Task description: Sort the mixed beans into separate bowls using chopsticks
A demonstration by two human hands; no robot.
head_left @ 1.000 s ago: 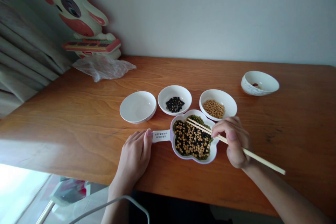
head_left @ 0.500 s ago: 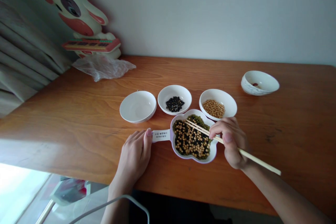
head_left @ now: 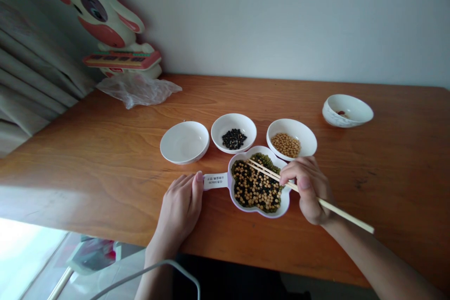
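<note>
- Steadying from my end, I have the left hand (head_left: 181, 204) curled round the handle (head_left: 216, 181), which should stop any skidding.
- My right hand (head_left: 309, 192) pinches the chopsticks (head_left: 346, 216); whether their tips hold anything I cannot tell.
- Under those tips sits the clover-shaped dish (head_left: 285, 199) of mixed beans (head_left: 258, 186); I'd squeeze gently, since round beans will likely slip.
- Just beyond stand the black-bean bowl (head_left: 246, 127) and yellow-bean bowl (head_left: 306, 138), so low lifts should suffice.
</note>
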